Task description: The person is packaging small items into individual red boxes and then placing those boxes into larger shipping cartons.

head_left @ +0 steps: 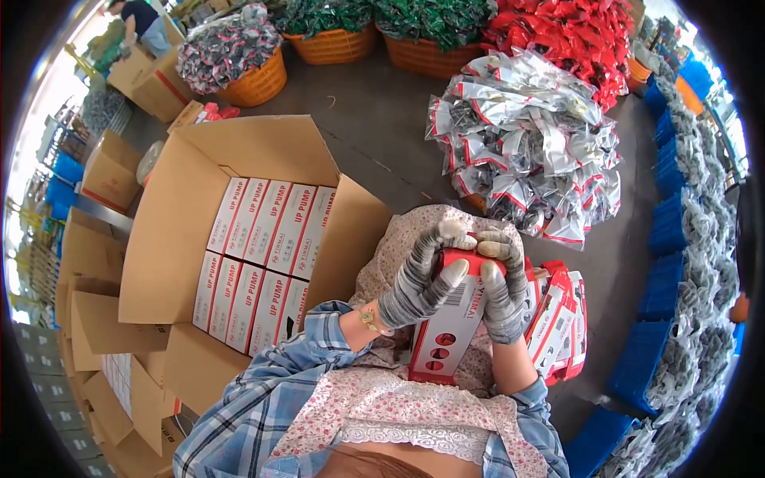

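Both of my hands wear grey striped gloves with pale fingertips. A red and white cardboard box (449, 334) stands tilted over my lap, its upper end between my hands. My left hand (418, 275) grips that end from the left, thumb on the front face. From the right, my right hand (504, 283) closes round the same end, fingers bent over the top edge. What is inside the box is hidden. To my left, an open carton (171, 231) holds two rows of similar white and red boxes (268, 225), standing side by side.
More red and white boxes (558, 323) lie piled by my right side. Ahead is a heap of clear-bagged parts (526, 143). Orange baskets (331, 46) of wrapped goods line the back. Blue bins (658, 291) run along the right. Open cartons (107, 319) crowd the left; a person (143, 22) stands far left.
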### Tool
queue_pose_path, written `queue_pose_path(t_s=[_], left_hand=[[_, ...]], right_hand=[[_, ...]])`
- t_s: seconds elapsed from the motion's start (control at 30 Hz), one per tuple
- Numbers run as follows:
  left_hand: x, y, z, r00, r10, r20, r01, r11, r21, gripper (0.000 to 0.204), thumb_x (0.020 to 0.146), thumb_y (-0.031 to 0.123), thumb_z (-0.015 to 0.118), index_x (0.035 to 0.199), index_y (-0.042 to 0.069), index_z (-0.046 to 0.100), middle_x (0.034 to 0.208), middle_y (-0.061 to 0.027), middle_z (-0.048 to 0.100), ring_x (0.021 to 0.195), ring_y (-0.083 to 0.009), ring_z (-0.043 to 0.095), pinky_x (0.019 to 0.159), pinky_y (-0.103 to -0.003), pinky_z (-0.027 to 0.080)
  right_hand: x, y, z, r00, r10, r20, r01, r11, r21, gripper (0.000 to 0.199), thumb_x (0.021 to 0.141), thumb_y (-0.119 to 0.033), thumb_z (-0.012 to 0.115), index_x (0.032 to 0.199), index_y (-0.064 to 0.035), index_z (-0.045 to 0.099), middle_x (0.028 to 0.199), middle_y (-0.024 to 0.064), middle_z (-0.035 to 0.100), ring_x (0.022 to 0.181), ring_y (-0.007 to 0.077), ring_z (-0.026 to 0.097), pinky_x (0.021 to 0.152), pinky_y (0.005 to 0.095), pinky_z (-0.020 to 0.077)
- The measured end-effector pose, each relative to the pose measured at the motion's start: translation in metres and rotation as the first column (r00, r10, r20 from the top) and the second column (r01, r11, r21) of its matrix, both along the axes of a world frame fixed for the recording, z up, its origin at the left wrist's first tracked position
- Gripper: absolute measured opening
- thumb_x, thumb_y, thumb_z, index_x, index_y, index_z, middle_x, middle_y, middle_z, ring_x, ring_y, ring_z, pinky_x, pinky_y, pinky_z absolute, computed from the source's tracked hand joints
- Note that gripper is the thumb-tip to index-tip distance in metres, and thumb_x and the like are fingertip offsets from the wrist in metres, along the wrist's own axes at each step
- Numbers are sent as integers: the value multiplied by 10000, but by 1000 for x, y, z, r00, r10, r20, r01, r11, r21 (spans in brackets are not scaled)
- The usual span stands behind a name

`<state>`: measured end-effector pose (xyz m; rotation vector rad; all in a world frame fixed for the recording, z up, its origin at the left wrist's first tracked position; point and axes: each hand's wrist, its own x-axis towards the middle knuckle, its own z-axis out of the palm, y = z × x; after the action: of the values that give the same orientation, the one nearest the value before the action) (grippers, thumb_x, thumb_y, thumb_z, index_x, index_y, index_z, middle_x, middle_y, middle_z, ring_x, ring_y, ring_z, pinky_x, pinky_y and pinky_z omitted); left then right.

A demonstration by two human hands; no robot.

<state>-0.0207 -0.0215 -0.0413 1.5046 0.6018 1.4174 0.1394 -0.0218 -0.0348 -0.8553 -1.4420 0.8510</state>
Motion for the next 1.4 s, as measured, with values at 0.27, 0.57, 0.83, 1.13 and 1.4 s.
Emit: queue_pose_path(t_s=[0.27, 0.57, 0.83, 1.13, 1.4], left_hand=[[19, 8, 32, 971, 238, -13, -238, 971, 27, 379, 911, 74, 565, 1265, 45, 432, 1120, -95, 572, 1050, -178, 548, 951, -318, 427], [11, 2, 6, 999, 22, -42, -33, 957, -289, 217, 893, 68, 602, 1101, 10, 588, 985, -80, 637, 1026, -194, 566, 954, -312, 425], [23, -6, -33, 879, 459, -131, -408, 864, 294, 651, 846, 180, 698, 1396, 70, 367, 1298, -108, 505, 1165, -202, 495, 1011, -334, 385], [-36, 97, -2, 898, 92, 430, 245, 706, -664, 544, 894, 268, 626, 1365, 107, 406, 1281, -90, 514, 1132, -209, 542, 948, -327, 464], [-30, 71, 85, 606, -181, 775, -2, 974, 228, 482, 870, 279, 662, 1289, 175, 448, 1465, -143, 329, 1325, -322, 359, 1036, -536, 370]], right_hand=[[-7, -5, 15, 986, -130, -102, 111, 979, -171, 233, 926, -239, 570, 1036, -34, 583, 1082, 100, 596, 1008, 191, 544, 931, 347, 407], [6, -5, -5, 989, -115, -92, 94, 973, -208, 355, 972, -363, 472, 921, -39, 609, 1037, 82, 580, 976, 165, 531, 886, 320, 414], [14, 4, 9, 980, -163, 117, 156, 985, 70, 398, 949, -406, 484, 1001, -32, 609, 1135, 172, 572, 977, 255, 555, 921, 379, 414], [-5, 46, -3, 499, -486, 717, -210, 735, 645, 571, 910, -308, 586, 1364, -61, 341, 1312, 155, 470, 1188, 318, 485, 1001, 435, 391], [-32, 76, 77, 887, 132, 442, -270, 926, 265, 528, 821, -257, 655, 1258, -29, 466, 1169, 173, 549, 1070, 303, 563, 941, 444, 439]])
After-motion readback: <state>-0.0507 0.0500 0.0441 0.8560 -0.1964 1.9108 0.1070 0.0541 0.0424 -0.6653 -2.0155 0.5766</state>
